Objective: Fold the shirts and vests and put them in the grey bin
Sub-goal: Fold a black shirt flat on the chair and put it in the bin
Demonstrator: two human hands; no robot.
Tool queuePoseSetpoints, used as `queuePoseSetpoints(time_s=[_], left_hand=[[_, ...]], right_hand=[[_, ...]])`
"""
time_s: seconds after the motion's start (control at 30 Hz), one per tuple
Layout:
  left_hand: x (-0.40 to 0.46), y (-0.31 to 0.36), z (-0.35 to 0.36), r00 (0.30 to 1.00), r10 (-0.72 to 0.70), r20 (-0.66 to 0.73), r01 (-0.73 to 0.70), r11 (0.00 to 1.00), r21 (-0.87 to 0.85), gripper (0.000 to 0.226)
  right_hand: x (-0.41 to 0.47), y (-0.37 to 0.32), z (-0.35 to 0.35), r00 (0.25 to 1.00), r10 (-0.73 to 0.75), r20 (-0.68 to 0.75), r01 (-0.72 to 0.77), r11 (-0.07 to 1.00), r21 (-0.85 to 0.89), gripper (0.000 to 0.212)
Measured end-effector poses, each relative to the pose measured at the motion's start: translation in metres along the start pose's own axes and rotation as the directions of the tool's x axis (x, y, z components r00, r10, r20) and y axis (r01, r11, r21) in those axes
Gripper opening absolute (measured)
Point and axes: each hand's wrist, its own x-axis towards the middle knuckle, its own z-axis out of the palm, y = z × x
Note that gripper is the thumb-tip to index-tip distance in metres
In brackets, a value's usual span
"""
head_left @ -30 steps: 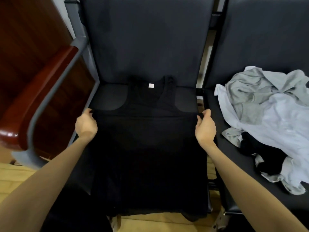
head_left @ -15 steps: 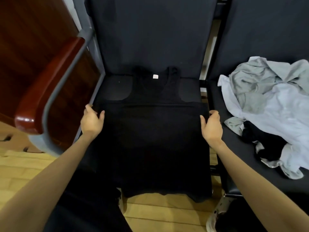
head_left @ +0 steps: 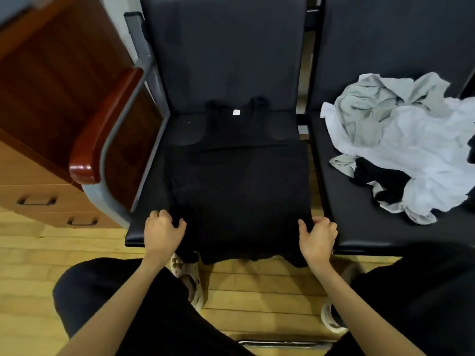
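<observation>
black vest (head_left: 239,181) flat on seat, left hand (head_left: 162,233) & right hand (head_left: 317,240) gripping its bottom corners.

Black vest (head_left: 239,181) on dark seat (head_left: 154,201); grey, white clothes (head_left: 401,140); red-brown armrest (head_left: 102,129)

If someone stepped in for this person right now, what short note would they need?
Left hand and right hand each grip a lower side edge of the black vest.
The vest lies flat on the dark chair seat, straps toward the backrest, hem hanging over the front edge.
Done: vest spread out.
Left: fold it, then the pile of grey, white and black clothes on the next seat. No grey bin in view.
</observation>
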Motion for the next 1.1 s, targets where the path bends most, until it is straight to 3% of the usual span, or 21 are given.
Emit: queuePoseSetpoints(time_s=[0.1, 0.17, 0.23, 0.3, 0.33, 0.4, 0.47, 0.5, 0.57, 0.7, 0.8, 0.93, 1.0, 1.1], left_hand=[[-0.008, 0.013, 0.001, 1.0, 0.018, -0.002, -0.017, 0.992, 0.125, 0.016], [-0.009, 0.017, -0.001, 1.0, 0.015, 0.0, -0.015, 0.993, 0.118, 0.012], [-0.005, 0.013, -0.005, 0.997, -0.075, -0.013, 0.075, 0.997, -0.013, 0.02], [0.0, 0.005, -0.01, 0.964, -0.266, -0.009, 0.258, 0.942, -0.217, 0.034], [0.003, 0.001, -0.013, 0.924, -0.383, 0.005, 0.362, 0.87, -0.336, 0.039], [0.009, -0.008, -0.018, 0.798, -0.595, 0.094, 0.532, 0.623, -0.574, 0.037], [0.012, -0.016, -0.02, 0.697, -0.688, 0.202, 0.595, 0.397, -0.699, 0.023], [0.013, -0.019, -0.022, 0.687, -0.684, 0.243, 0.602, 0.349, -0.718, 0.021], [0.015, -0.026, -0.02, 0.751, -0.592, 0.292, 0.585, 0.392, -0.71, 0.017], [0.013, -0.024, -0.021, 0.86, -0.411, 0.302, 0.504, 0.594, -0.627, 0.027], [0.011, -0.021, -0.023, 0.877, -0.37, 0.306, 0.48, 0.673, -0.562, 0.032], [0.007, -0.028, -0.027, 0.893, -0.351, 0.283, 0.445, 0.789, -0.424, 0.014], [0.005, -0.037, -0.031, 0.91, -0.33, 0.253, 0.401, 0.856, -0.326, 0.017], [0.008, -0.057, -0.038, 0.898, -0.35, 0.267, 0.414, 0.877, -0.242, 0.024]], right_hand=[[-0.006, 0.004, -0.002, 1.0, 0.001, -0.013, -0.002, 1.0, -0.008, 0.039], [-0.007, 0.003, -0.003, 0.999, -0.019, -0.035, 0.021, 0.998, 0.053, 0.033], [-0.007, -0.002, -0.006, 0.997, -0.009, -0.072, 0.021, 0.985, 0.174, 0.024], [-0.006, -0.005, -0.008, 0.995, -0.01, -0.097, 0.031, 0.975, 0.218, 0.02], [-0.005, -0.006, -0.009, 0.993, -0.032, -0.112, 0.053, 0.979, 0.197, 0.021], [-0.002, -0.005, -0.01, 0.981, -0.115, -0.159, 0.133, 0.986, 0.104, 0.023], [0.003, -0.003, -0.011, 0.963, -0.197, -0.182, 0.197, 0.98, -0.023, 0.022], [0.005, -0.004, -0.012, 0.962, -0.213, -0.171, 0.204, 0.976, -0.07, 0.019], [0.006, -0.007, -0.013, 0.966, -0.21, -0.151, 0.192, 0.973, -0.126, 0.016], [-0.002, -0.022, 0.001, 0.928, -0.37, -0.039, 0.339, 0.884, -0.323, 0.053], [-0.006, -0.041, 0.015, 0.817, -0.533, 0.219, 0.576, 0.772, -0.269, 0.058], [-0.001, -0.047, 0.034, 0.728, -0.44, 0.525, 0.654, 0.677, -0.339, 0.068], [0.001, -0.043, 0.039, 0.725, -0.421, 0.546, 0.669, 0.619, -0.411, 0.079], [0.001, -0.04, 0.042, 0.729, -0.443, 0.521, 0.674, 0.597, -0.435, 0.083]])
